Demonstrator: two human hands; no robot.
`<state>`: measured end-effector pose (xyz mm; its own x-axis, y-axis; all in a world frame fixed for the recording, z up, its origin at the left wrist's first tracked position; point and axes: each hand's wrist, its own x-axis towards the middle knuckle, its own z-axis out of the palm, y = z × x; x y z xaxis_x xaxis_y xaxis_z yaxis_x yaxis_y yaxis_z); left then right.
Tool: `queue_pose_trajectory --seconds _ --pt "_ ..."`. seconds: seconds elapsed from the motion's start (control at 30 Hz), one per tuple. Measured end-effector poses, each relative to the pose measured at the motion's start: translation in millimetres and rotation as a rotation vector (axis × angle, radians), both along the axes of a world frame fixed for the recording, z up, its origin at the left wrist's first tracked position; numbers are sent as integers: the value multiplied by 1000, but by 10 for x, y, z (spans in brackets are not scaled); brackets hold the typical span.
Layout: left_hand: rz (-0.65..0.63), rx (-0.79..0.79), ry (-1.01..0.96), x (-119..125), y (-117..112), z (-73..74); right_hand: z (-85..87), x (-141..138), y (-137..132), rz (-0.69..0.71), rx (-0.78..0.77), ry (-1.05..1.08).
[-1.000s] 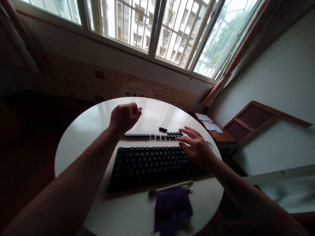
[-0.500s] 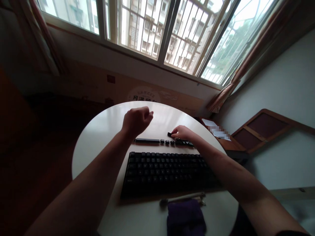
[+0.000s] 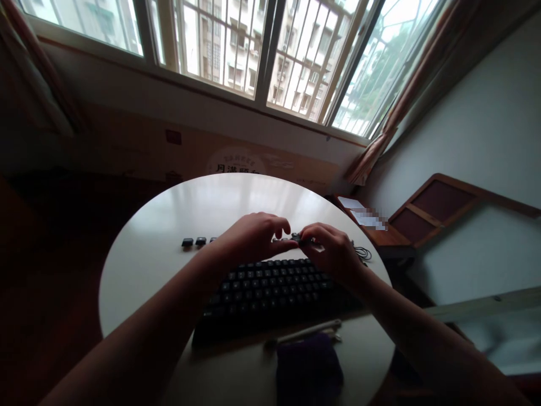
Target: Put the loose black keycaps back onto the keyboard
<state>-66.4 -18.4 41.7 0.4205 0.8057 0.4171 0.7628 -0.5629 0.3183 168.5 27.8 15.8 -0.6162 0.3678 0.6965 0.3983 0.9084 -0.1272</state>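
Note:
A small black keycap [image 3: 297, 238] is pinched in the fingertips of my right hand [image 3: 336, 251], just above the white table. My left hand [image 3: 256, 237] comes in from the left, its thumb and fingers apart; the thumb tip reaches the keycap's edge, and whether it touches I cannot tell. Beneath both hands lies a black keyboard [image 3: 266, 287], partly covered by my forearms. Loose black keycaps [image 3: 187, 242] stand in a row beyond the keyboard; my hands hide much of that row.
On the round white table [image 3: 139, 270], a purple cloth [image 3: 310, 366] lies near the front edge, beside a thin pale rod-like tool [image 3: 313, 331]. A coiled dark cable [image 3: 362, 254] sits at the right. Papers [image 3: 367, 217] rest on a brown wooden surface past the table.
My left hand has opened from a fist and moved right and down towards my right hand. My right hand has brought the keycap slightly nearer. The view has shifted a little.

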Motion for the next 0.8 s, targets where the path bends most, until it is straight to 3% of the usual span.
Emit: queue_pose_trajectory --seconds 0.1,0.2,0.33,0.53,0.8 --pt "-131 4 22 200 -80 3 2 173 -221 22 104 26" --pt "-196 45 32 335 -127 -22 -55 322 -337 16 64 43" --pt "-223 87 18 417 -142 -76 -104 491 -454 -43 -43 47" --pt "-256 140 54 491 -141 -159 -27 646 -603 -56 -96 -39" --pt "-259 26 215 578 -130 -181 -179 1021 -515 -223 -320 -187"
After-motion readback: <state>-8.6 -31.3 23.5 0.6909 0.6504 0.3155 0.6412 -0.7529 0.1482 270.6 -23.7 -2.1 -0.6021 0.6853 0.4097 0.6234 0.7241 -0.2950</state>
